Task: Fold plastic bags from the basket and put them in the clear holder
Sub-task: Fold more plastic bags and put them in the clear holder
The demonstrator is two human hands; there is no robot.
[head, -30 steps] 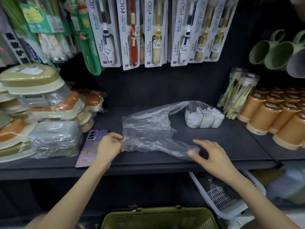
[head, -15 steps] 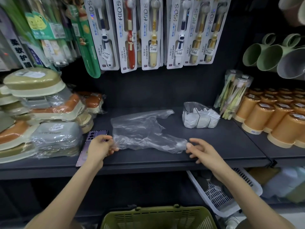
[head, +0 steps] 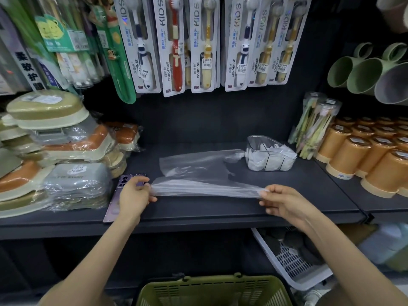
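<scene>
One wide-angle camera rode on the person's head, facing forward and tilted down at a dark shelf (head: 198, 208) of a shop rack. It sat close to the shelf. The left forearm (head: 99, 250) and right forearm (head: 331, 250) ran in from the bottom corners towards mid-frame, where the plastic bag (head: 205, 186) lay. The top edge took in hanging toothbrush packs (head: 172, 45), and the bottom edge caught the rim of a green basket (head: 220, 281). Straight lines bowed near the corners.
</scene>
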